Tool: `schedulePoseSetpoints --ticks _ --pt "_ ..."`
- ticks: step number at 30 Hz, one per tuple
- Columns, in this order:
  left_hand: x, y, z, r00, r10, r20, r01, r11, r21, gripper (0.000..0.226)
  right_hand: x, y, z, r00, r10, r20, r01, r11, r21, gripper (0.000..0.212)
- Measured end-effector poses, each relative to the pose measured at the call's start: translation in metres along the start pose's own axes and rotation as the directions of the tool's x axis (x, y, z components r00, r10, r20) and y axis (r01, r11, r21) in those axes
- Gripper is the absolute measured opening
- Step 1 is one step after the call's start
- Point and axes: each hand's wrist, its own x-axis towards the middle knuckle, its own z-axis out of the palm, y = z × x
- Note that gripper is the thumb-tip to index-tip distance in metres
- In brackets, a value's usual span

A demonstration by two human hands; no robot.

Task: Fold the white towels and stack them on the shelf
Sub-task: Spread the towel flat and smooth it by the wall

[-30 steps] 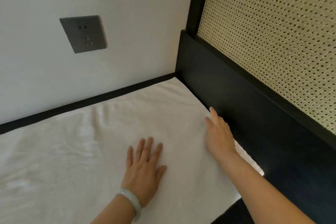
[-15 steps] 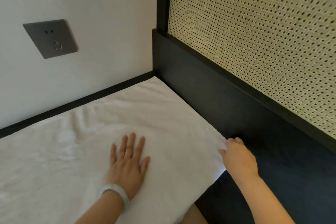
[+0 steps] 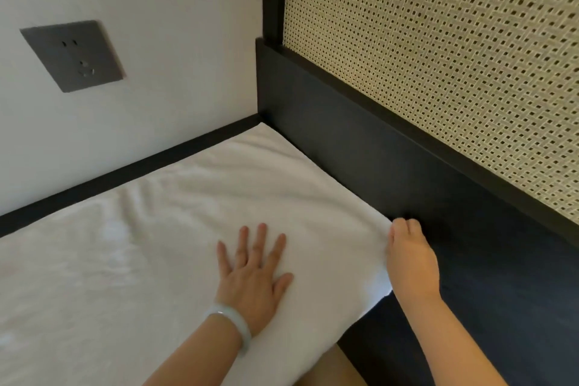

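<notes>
A white towel (image 3: 150, 244) lies spread flat on the dark shelf (image 3: 488, 307), reaching into the back corner. My left hand (image 3: 250, 282), with a pale bangle on the wrist, presses flat on the towel with fingers straight and spread. My right hand (image 3: 410, 263) has its fingers curled round the towel's right edge near the front corner, beside the dark side panel. The fingertips are hidden under the cloth edge.
A dark side panel (image 3: 360, 141) with woven cane mesh (image 3: 438, 56) above it bounds the shelf on the right. A white wall with a grey power socket (image 3: 72, 55) closes the back. A black strip (image 3: 131, 166) runs along the wall's foot.
My right hand slid back along the towel's right edge from a flat touch and curled round that edge. My left hand stayed pressed flat on the towel.
</notes>
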Motion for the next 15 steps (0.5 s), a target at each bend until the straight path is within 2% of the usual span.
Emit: schedulePoseSetpoints --ticks 3,4,6,7,9,12,13,14,15 --pt "0.004 -0.001 0.003 1.000 -0.002 -0.003 0.002 1.000 0.020 0.068 -0.008 -0.013 0.006 0.999 0.031 0.026 -0.029 0.997 -0.065 0.052" --pt "0.004 -0.001 0.005 1.000 -0.008 -0.001 0.008 1.000 0.030 0.067 -0.009 -0.021 0.007 1.000 -0.019 0.016 0.020 0.998 -0.066 0.058" --pt "0.004 0.000 0.006 1.000 -0.015 -0.001 0.015 0.999 0.037 0.066 -0.009 -0.038 0.012 0.960 -0.248 0.132 0.257 0.965 -0.055 0.059" --pt "0.004 0.000 0.005 1.000 -0.010 -0.002 0.010 1.000 0.029 0.065 -0.006 -0.042 0.018 0.919 -0.337 0.206 0.330 0.941 0.069 0.060" --pt "0.004 -0.003 0.001 1.000 0.022 -0.006 -0.022 1.000 -0.011 0.063 0.008 -0.044 0.022 0.881 -0.330 0.337 0.281 0.941 0.188 0.063" --pt "-0.002 -0.019 -0.006 0.999 0.028 -0.025 -0.030 0.997 -0.073 0.062 0.026 -0.051 0.021 0.929 -0.208 0.307 0.178 0.976 0.121 0.067" --pt "-0.008 -0.026 -0.007 0.999 -0.022 -0.044 0.018 0.997 -0.080 0.064 0.028 -0.062 0.021 0.940 -0.229 0.252 0.210 0.972 0.101 0.067" --pt "-0.014 -0.033 -0.009 0.993 -0.092 -0.075 0.086 0.993 -0.079 0.069 0.028 -0.078 0.021 0.929 -0.312 0.200 0.290 0.948 0.132 0.065" --pt "-0.021 -0.041 -0.011 0.980 -0.168 -0.103 0.161 0.984 -0.077 0.074 0.028 -0.095 0.022 0.882 -0.435 0.181 0.407 0.897 0.170 0.064"
